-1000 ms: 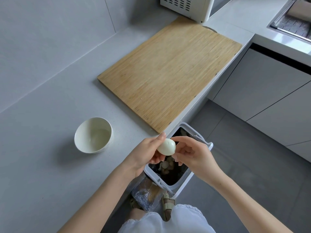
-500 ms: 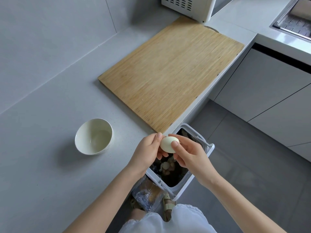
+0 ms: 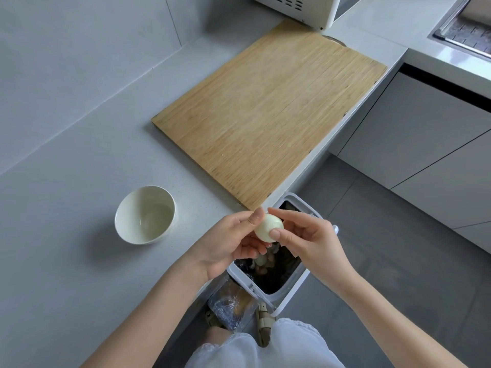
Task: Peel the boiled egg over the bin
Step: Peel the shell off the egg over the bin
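Note:
A smooth white boiled egg (image 3: pixel 267 227) is held between both hands above the open white bin (image 3: pixel 299 284) that stands on the floor beside the counter. My left hand (image 3: pixel 228 241) grips the egg from the left, thumb on its top. My right hand (image 3: pixel 305 237) pinches it from the right, thumb on its front and forefinger over its far end. Shell bits and dark waste lie inside the bin.
A white bowl (image 3: pixel 145 215) with a little water sits on the grey counter to the left. A large wooden cutting board (image 3: pixel 268 110) lies beyond the hands, a white appliance (image 3: pixel 300 7) behind it. A clear bag (image 3: pixel 229 305) sits beside the bin.
My right hand closed in from just beside the egg and now pinches it with thumb and forefinger. Both hands and the egg drifted slightly up and toward the counter edge.

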`<control>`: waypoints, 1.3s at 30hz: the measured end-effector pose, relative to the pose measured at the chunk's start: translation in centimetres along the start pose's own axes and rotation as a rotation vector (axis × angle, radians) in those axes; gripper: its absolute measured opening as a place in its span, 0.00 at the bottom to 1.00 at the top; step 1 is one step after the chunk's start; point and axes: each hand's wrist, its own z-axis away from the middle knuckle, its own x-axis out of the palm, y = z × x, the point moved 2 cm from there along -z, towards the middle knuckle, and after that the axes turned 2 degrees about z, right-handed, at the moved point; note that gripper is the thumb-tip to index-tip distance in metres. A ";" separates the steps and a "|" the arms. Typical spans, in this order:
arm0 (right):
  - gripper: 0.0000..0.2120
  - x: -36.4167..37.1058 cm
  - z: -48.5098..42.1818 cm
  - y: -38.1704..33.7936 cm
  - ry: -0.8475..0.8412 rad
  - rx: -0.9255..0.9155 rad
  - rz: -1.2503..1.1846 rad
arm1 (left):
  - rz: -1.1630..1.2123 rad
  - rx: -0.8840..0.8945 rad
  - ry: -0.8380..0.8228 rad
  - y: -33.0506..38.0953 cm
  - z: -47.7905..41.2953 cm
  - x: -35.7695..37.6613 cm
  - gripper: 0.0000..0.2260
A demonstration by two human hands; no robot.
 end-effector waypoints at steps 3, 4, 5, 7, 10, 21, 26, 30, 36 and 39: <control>0.13 -0.4 -0.2 -0.3 -0.003 0.036 -0.067 | 0.066 -0.017 -0.029 0.2 0.0 0.0 0.20; 0.12 -0.5 -0.3 -0.4 0.001 0.050 -0.119 | 0.085 -0.022 -0.038 0.2 0.0 0.0 0.19; 0.12 -0.5 -0.3 -0.3 0.010 0.068 -0.183 | 0.106 -0.030 -0.047 0.3 0.0 0.0 0.19; 0.12 -0.5 -0.5 -0.1 0.037 0.117 -0.314 | 0.147 -0.044 -0.060 0.4 0.0 0.1 0.19; 0.13 -0.5 -0.5 0.0 0.048 0.126 -0.374 | 0.185 -0.056 -0.058 0.4 -0.1 0.0 0.19; 0.10 -0.2 -0.6 -0.7 0.045 0.086 -0.071 | 0.159 -0.048 -0.027 0.4 -0.1 -0.5 0.17; 0.12 -0.2 -0.5 -0.9 0.008 0.058 -0.042 | 0.164 -0.058 -0.022 0.3 -0.1 -0.6 0.17; 0.13 0.2 -0.5 -0.9 0.052 0.038 0.053 | 0.156 -0.058 -0.011 0.3 -0.1 -0.5 0.18; 0.06 -0.2 -0.4 -0.9 -0.018 0.072 -0.035 | 0.173 -0.074 0.008 0.1 0.2 -0.8 0.21; 0.07 -0.3 -0.2 -0.9 -0.025 0.091 -0.147 | 0.221 -0.090 0.011 0.1 0.4 -0.8 0.20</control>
